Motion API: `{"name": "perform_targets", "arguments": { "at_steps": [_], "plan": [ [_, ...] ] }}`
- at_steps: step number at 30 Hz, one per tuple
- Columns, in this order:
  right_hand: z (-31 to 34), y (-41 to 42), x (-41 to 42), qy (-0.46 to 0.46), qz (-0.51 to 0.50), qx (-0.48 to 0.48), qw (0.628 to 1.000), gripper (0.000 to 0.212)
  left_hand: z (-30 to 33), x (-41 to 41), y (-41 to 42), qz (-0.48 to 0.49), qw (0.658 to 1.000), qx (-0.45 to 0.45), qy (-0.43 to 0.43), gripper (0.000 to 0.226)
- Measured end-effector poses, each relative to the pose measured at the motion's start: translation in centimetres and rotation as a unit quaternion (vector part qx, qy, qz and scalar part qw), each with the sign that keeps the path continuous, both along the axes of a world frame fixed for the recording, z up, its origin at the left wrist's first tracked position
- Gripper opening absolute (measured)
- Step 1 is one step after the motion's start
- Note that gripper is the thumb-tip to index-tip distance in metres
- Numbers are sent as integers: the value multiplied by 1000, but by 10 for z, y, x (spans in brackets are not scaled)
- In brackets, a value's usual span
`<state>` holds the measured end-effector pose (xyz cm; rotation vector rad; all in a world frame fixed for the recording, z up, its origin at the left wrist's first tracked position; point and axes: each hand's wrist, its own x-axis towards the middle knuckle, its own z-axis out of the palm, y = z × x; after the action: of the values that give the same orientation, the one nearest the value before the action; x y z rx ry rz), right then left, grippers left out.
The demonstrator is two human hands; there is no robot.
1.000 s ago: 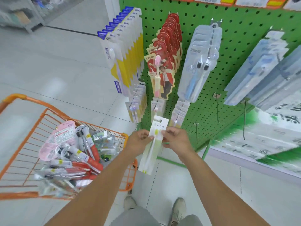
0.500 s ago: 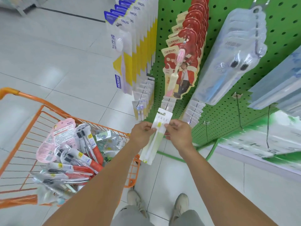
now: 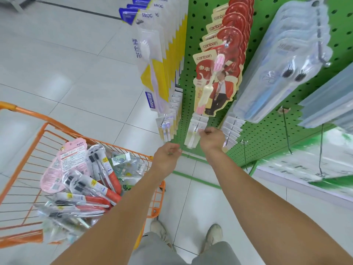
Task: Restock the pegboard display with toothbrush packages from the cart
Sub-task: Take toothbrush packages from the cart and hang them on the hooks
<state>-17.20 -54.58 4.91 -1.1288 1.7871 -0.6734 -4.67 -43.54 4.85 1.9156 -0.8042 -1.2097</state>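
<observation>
One pale green toothbrush pkg (image 3: 193, 135) hangs at the front of a lower-row peg on the green pegboard (image 3: 267, 134), w/ the right hand (image 3: 211, 138) right at its top edge. Right fingers curl in, thumb and forefinger pinching the pkg's top corner just beside the peg tip. Left hand (image 3: 167, 155) sits lower and to the left of the pkg, apart from it, fingers loosely curled w/ nothing in them. Above the right fingers hang red canban pkgs (image 3: 219, 77); clear pkgs (image 3: 282, 62) farther right, yellow ones (image 3: 162, 60) to the left. Behind the left wrist, the orange cart (image 3: 26, 119) holds a heap of assorted toothbrush pkgs (image 3: 80, 180).
</observation>
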Motion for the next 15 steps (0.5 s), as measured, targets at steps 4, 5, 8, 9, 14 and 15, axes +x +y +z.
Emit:
{"name": "perform_targets", "arguments": {
  "at_steps": [4,5,8,9,14,15],
  "plan": [
    [1,22,5,-42,-78,26,996,26,-3,7,27,25,999,-17,26,5],
    [2,39,5,-59,-90,24,994,23,-2,9,35,27,999,-13,27,6],
    [8,103,18,-153,-29,69,985,10,-3,26,74,68,998,7,4,4],
    [10,125,27,-172,44,112,978,5,-6,36,91,99,995,15,-5,3],
    [-5,191,91,-43,444,145,883,6,-10,96,197,330,938,62,-88,8],
    [-9,197,105,-17,480,120,869,12,-9,107,217,380,918,66,-90,12]
  ]
}}
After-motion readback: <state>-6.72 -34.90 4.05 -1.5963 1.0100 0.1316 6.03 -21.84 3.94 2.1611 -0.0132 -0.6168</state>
